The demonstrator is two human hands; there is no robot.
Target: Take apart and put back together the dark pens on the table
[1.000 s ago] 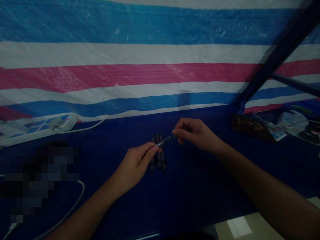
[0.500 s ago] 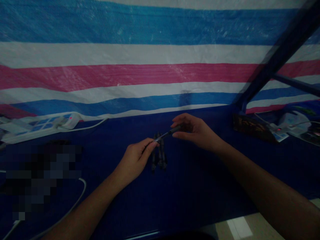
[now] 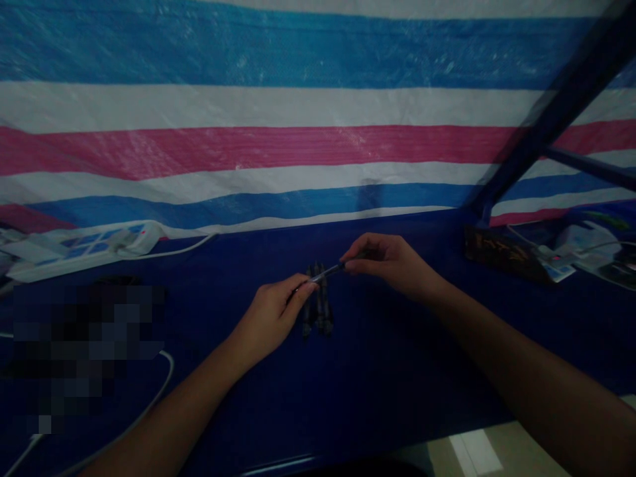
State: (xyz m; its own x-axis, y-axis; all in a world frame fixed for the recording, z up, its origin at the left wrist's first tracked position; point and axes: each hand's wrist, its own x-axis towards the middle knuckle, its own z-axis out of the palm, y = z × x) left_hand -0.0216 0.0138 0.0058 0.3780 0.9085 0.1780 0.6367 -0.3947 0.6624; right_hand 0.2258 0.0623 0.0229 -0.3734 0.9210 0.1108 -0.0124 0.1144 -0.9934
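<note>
A slim pen [image 3: 328,272] with a clear barrel and dark end is held tilted above the table between both hands. My left hand [image 3: 278,308] pinches its lower left end. Thumb and fingertips of my right hand [image 3: 385,255] are closed on its dark upper right end. Beneath it, several dark pens [image 3: 319,308] lie side by side on the blue table, partly covered by the held pen and my left fingertips.
On the blue table [image 3: 397,384], a white power strip [image 3: 89,248] with a cable is at the back left. A pixelated dark object is at left. A dark box [image 3: 501,255] and another strip [image 3: 561,270] are at right, by a metal post [image 3: 541,126].
My right thumb and fingertips, apart around the pen's dark end before, have closed on it. My left hand has hardly moved.
</note>
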